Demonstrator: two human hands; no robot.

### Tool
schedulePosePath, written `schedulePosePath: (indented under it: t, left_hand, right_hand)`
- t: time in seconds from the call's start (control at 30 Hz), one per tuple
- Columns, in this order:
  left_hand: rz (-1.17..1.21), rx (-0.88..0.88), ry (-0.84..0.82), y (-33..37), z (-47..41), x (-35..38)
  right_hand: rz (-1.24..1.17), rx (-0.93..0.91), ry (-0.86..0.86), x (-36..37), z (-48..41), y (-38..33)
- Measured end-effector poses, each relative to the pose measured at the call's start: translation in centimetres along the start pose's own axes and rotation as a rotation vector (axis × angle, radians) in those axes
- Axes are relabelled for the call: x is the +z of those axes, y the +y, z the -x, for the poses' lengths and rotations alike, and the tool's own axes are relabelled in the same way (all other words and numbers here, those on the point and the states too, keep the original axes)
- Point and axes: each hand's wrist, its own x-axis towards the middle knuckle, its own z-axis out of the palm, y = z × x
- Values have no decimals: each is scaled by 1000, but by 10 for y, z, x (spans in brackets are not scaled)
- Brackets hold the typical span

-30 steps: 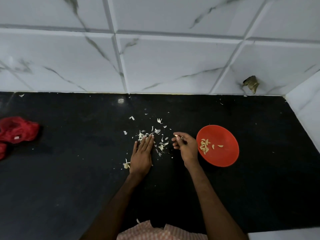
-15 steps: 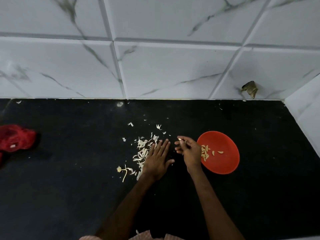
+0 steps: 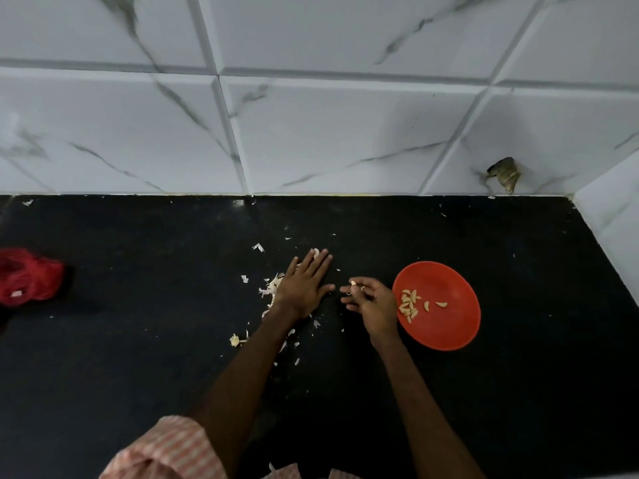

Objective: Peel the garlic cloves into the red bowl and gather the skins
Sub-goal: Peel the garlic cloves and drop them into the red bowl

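My left hand [image 3: 304, 285] lies flat on the black counter, fingers straight, over a pile of pale garlic skins [image 3: 271, 288] that shows at its left edge. Loose skins are scattered around it. My right hand [image 3: 371, 302] is just left of the red bowl [image 3: 449, 326], fingers curled, pinching a small garlic clove [image 3: 353, 282] at the fingertips. The bowl holds several peeled cloves [image 3: 409, 304]. A garlic root stub [image 3: 235, 340] lies to the left of my left forearm.
A red mesh bag [image 3: 29, 276] sits at the far left of the black counter [image 3: 138, 340]. White marble-look tiles [image 3: 311, 133] form the back wall, with a broken hole [image 3: 503, 174] near the right corner. A side wall bounds the counter on the right.
My left hand has swept from left of the skins to the right and farther back, pushing skins together under the palm. My right hand stays beside the bowl, still pinching the clove.
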Motion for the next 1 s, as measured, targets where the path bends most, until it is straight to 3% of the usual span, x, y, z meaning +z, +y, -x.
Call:
schedulePosePath:
  t: [0.2, 0.33, 0.47, 0.57, 0.67, 0.73, 0.9, 1.0]
  left_hand:
    - [40, -36, 71, -20, 36, 19]
    - [139, -3, 134, -33, 59, 20]
    - [229, -108, 370, -28, 70, 8]
    - [413, -305, 572, -11, 74, -4]
    - [616, -392, 640, 3, 70, -9]
    - [793, -384, 571, 13, 62, -13]
    - [1270, -331, 119, 52, 56, -15]
    - [1393, -323, 148, 62, 61, -12]
  right_hand:
    - [368, -136, -66, 3, -2, 23]
    - [434, -175, -144, 9, 1, 31]
    - [351, -143, -185, 3, 0, 28]
    - [169, -114, -95, 0, 5, 20]
    - [37, -69, -21, 2, 10, 11]
    - [-74, -19, -11, 5, 14, 4]
    - [-349, 53, 17, 20, 20, -2]
    - [-381, 77, 59, 22, 21, -1]
